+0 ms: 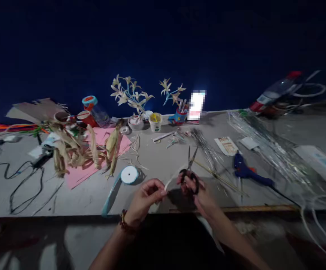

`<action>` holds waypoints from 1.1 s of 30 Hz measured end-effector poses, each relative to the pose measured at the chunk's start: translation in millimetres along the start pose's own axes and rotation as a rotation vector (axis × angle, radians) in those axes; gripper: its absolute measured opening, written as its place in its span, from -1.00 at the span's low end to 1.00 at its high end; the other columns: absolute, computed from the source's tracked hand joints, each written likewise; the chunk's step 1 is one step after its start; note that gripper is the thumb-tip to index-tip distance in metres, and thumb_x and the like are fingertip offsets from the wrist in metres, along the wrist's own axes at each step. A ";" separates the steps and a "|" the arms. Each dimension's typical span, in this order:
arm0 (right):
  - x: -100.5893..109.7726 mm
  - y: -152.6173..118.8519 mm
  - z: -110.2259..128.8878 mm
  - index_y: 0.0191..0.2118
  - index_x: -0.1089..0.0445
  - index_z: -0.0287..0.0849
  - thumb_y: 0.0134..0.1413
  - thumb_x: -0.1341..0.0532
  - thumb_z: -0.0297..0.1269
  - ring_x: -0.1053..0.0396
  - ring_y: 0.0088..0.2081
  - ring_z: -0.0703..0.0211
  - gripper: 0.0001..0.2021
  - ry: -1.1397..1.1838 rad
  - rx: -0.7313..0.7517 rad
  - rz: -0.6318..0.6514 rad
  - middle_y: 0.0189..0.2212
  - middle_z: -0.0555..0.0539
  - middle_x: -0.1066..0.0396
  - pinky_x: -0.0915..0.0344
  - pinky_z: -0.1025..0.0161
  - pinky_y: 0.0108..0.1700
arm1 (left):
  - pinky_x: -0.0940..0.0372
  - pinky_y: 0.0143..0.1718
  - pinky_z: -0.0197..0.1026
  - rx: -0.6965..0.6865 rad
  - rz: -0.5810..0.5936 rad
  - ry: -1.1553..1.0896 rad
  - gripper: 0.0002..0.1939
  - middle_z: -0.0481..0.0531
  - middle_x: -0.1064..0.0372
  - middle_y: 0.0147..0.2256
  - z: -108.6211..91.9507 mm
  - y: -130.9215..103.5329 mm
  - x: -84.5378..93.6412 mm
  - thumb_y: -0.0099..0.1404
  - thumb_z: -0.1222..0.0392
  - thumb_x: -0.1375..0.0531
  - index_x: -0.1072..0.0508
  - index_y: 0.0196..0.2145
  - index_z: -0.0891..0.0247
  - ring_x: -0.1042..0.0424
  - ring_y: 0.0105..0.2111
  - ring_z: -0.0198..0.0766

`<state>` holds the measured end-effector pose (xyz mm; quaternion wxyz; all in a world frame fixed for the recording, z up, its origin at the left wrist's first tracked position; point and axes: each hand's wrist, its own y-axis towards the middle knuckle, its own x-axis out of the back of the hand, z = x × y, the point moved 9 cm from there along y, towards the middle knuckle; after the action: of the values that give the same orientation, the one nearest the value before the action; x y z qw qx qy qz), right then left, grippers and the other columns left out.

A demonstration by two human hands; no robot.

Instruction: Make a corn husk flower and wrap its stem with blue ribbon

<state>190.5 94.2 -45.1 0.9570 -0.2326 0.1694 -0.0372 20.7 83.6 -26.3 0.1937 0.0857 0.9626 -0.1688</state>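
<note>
Near the front edge of the table, my left hand (pixel 150 195) pinches one end of a thin pale strip (pixel 171 180), which looks like dried husk. The strip curves up and right toward my other hand. Around the black handles of a pair of scissors (pixel 191 156) wrap the fingers of my right hand (pixel 192 187). The scissor blades point up and away from me, a little apart. Whether the right fingers also touch the strip's far end, I cannot tell. Left of my hands stands a roll of light blue tape (pixel 129 174), its loose end trailing toward the table edge.
Dried corn husks (pixel 77 152) lie over pink paper (pixel 81 175) at left. A blue glue gun (pixel 245 170) and bundled wires (pixel 206 148) are on the right. Behind stand husk flowers (pixel 129 92), a yellow paint tub (pixel 155 122) and a lit phone (pixel 196 105). Dark cables (pixel 25 180) loop far left.
</note>
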 end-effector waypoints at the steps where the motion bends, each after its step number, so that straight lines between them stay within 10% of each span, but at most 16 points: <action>1: 8.7 -1.2 -4.4 -0.26 -0.45 -0.18 -0.34 -0.51 0.21 -0.21 -0.57 0.37 -0.38 0.006 -0.027 -0.030 -0.44 0.03 -0.44 -0.15 0.42 -0.58 | -0.08 -0.54 -0.40 0.016 -0.003 -0.019 -0.64 -0.06 -0.39 -0.57 2.3 -0.6 -0.1 0.05 0.03 -0.49 -0.47 -0.45 0.32 -0.25 -0.58 -0.45; 7: 32.9 -2.8 -5.8 -0.20 -0.46 -0.12 -0.09 -0.40 0.22 -0.31 -0.52 0.25 -0.49 -0.096 0.084 -0.013 -0.39 -0.05 -0.49 -0.26 0.32 -0.51 | -0.06 -0.55 -0.37 -0.026 0.023 -0.073 -0.67 -0.05 -0.41 -0.57 1.9 -2.4 -3.0 0.08 0.05 -0.47 -0.44 -0.47 0.30 -0.24 -0.59 -0.44; 14: 17.5 -9.2 -7.7 0.02 -0.41 -0.09 -0.07 -0.40 0.06 -0.47 -0.05 -0.10 -0.45 -0.764 0.190 0.353 -0.11 -0.16 -0.53 -0.40 0.05 0.02 | -0.23 -0.41 -0.28 -0.336 0.049 -0.193 -0.78 -0.13 -0.32 -0.57 -16.7 -6.4 7.0 0.20 0.09 -0.40 -0.46 -0.39 0.23 -0.29 -0.54 -0.38; 19: -5.3 -29.3 -25.4 -0.05 -0.46 -0.16 0.04 -0.35 0.06 -0.49 -0.08 -0.08 -0.54 -0.686 0.057 0.673 -0.12 -0.20 -0.52 -0.40 0.04 -0.02 | -0.24 -0.43 -0.31 -0.494 -0.074 0.079 -0.92 -0.06 -0.43 -0.44 -29.1 -15.0 15.7 0.28 0.22 -0.34 -0.50 -0.34 0.23 -0.37 -0.49 -0.37; 33: -42.1 -40.6 -29.2 -0.34 -0.27 -0.14 -0.12 -0.34 0.35 -0.21 -0.57 0.30 -0.40 -0.300 -0.008 0.450 -0.57 0.04 -0.36 -0.12 0.32 -0.50 | -0.33 -0.31 -0.26 -0.648 -0.310 0.637 -0.93 -0.04 -0.47 -0.43 -39.6 -27.6 -1.1 0.33 0.29 -0.24 -0.50 -0.35 0.23 -0.45 -0.41 -0.30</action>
<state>141.3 51.7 -38.0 0.9546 -0.1956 0.0734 0.2122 1.7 72.0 16.6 -0.1215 -0.0763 0.9786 0.1477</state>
